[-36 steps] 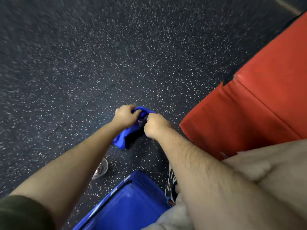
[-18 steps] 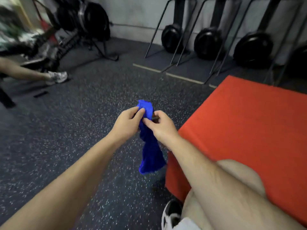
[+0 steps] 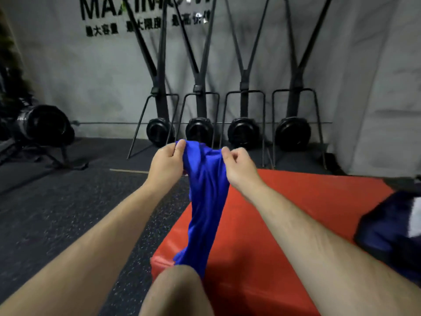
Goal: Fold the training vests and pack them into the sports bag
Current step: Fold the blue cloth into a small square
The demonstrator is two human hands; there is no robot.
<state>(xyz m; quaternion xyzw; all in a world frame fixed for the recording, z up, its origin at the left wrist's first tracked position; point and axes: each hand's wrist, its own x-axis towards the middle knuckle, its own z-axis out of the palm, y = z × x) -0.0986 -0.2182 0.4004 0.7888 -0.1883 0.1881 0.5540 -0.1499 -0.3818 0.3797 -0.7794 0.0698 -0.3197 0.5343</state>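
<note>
A bright blue training vest (image 3: 206,201) hangs in front of me, bunched and unfolded. My left hand (image 3: 167,164) pinches its top edge on the left, and my right hand (image 3: 238,166) pinches the top edge on the right. The cloth drapes down over the corner of a red mat (image 3: 307,201) to just above my knee (image 3: 180,290). At the right edge of the mat lies a dark navy bundle with a white patch (image 3: 394,231); whether it is the sports bag or another vest I cannot tell.
Dark speckled rubber floor (image 3: 57,213) spreads to the left of the mat. Several black exercise machines (image 3: 243,131) lean against the grey wall behind. Another black machine (image 3: 43,128) stands at the far left.
Both hands lifted the blue vest up from the floor beside a blue bag. They have moved apart along its top edge, spreading it. My view rose from the floor to the wall.
</note>
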